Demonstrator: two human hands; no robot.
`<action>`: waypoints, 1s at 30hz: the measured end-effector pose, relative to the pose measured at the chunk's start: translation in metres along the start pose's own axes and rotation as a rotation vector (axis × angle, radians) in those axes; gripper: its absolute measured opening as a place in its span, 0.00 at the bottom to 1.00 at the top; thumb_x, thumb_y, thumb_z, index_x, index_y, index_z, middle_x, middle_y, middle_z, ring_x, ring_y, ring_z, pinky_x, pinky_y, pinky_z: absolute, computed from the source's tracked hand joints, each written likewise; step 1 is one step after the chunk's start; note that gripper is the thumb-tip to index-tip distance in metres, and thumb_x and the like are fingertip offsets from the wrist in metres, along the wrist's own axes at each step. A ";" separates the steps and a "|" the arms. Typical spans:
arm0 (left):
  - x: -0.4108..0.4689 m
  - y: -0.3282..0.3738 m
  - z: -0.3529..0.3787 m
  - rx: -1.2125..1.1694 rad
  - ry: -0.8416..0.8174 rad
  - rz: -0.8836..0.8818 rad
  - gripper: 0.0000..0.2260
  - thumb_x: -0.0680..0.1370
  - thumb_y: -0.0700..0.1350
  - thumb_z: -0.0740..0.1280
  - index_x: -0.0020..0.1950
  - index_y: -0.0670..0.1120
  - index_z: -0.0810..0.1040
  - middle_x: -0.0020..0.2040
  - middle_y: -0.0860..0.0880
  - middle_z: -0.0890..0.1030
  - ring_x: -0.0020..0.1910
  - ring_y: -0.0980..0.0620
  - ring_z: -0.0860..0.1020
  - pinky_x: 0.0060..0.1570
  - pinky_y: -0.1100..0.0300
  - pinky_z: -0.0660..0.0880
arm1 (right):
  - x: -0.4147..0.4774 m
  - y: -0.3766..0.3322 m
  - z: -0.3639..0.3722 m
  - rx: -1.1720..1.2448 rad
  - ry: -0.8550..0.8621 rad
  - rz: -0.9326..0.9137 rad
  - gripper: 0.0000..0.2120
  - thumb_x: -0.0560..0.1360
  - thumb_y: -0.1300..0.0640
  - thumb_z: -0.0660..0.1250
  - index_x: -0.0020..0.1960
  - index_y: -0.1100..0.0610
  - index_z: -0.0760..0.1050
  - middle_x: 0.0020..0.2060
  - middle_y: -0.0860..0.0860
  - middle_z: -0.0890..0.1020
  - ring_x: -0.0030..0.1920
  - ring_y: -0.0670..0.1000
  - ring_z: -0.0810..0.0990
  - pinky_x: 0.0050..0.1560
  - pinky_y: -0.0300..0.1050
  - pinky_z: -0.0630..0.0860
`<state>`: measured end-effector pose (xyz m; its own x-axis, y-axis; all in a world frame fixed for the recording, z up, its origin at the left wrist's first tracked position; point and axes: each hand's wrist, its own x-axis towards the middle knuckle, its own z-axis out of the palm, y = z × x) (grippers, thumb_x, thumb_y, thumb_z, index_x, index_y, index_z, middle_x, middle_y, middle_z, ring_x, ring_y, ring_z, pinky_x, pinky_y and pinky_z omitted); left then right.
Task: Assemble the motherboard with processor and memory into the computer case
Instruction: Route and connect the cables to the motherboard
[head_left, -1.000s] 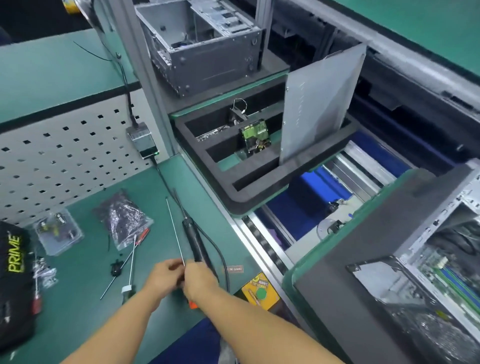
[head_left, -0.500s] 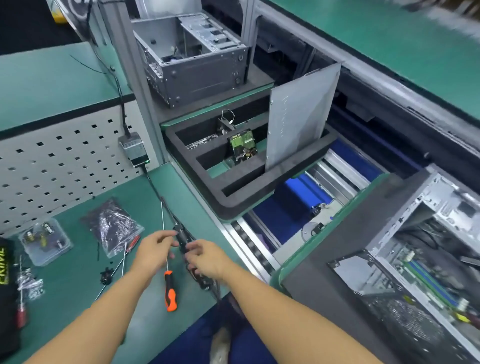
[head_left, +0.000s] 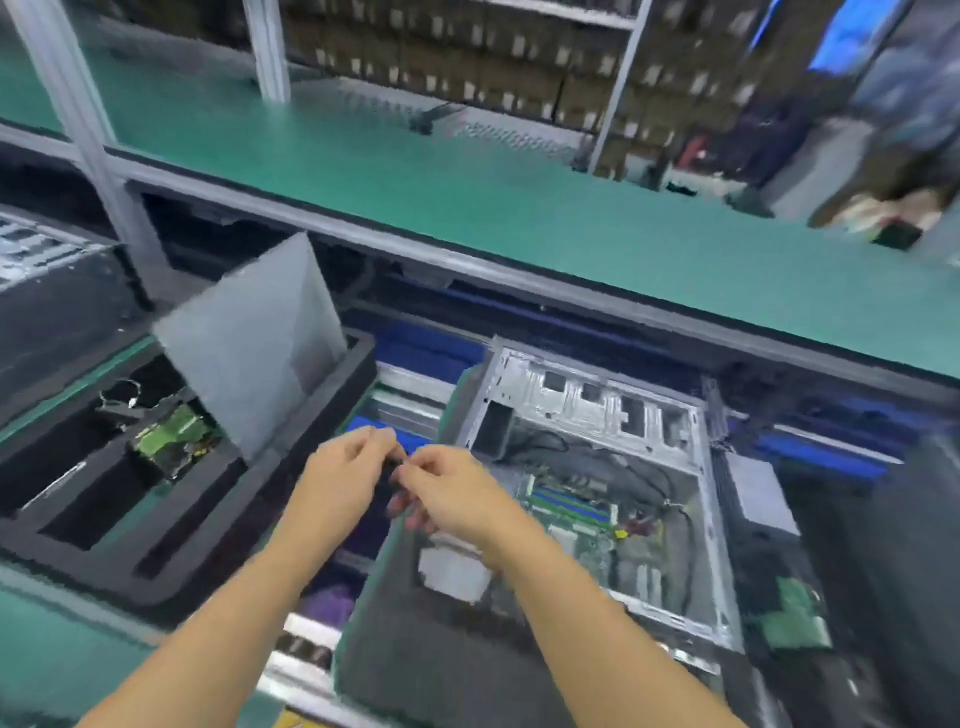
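Tools left behind: left grip (head_left: 347, 483) and right grip (head_left: 453, 493) jointly pinch a small dark item (head_left: 397, 470), probably bound for the open silver metal computer case (head_left: 597, 387).

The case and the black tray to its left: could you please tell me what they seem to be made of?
Case: bare sheet metal, probably steel; its walls are silvery and shiny, with punched cut-outs.
Tray: likely dense foam, matte black; its walls are thick and its corners rounded, though blur leaves this open.
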<state>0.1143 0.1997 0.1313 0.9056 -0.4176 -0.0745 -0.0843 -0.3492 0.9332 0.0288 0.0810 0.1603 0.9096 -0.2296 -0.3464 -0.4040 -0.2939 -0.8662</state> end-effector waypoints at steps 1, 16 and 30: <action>0.006 0.013 0.021 0.021 -0.051 0.058 0.11 0.72 0.55 0.63 0.38 0.52 0.81 0.29 0.56 0.77 0.28 0.60 0.72 0.35 0.54 0.70 | -0.008 0.006 -0.025 -0.039 0.061 -0.001 0.10 0.80 0.56 0.61 0.41 0.51 0.76 0.35 0.47 0.85 0.28 0.46 0.79 0.31 0.38 0.75; 0.024 0.022 0.265 0.839 -0.688 0.111 0.11 0.78 0.46 0.66 0.60 0.48 0.78 0.61 0.48 0.79 0.56 0.50 0.78 0.54 0.60 0.73 | -0.095 0.180 -0.169 -0.791 -0.125 0.341 0.11 0.80 0.65 0.59 0.59 0.64 0.76 0.52 0.60 0.81 0.49 0.61 0.78 0.45 0.53 0.76; 0.070 -0.036 0.302 1.242 -0.678 0.478 0.26 0.76 0.56 0.68 0.73 0.55 0.67 0.67 0.54 0.72 0.67 0.51 0.70 0.65 0.52 0.65 | -0.114 0.173 -0.178 -0.922 -0.314 0.437 0.04 0.80 0.67 0.58 0.48 0.63 0.70 0.45 0.59 0.76 0.49 0.61 0.77 0.53 0.57 0.78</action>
<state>0.0549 -0.0697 -0.0137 0.3599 -0.8742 -0.3258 -0.9159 -0.3975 0.0549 -0.1624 -0.1089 0.1143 0.5989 -0.2746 -0.7522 -0.4994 -0.8624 -0.0827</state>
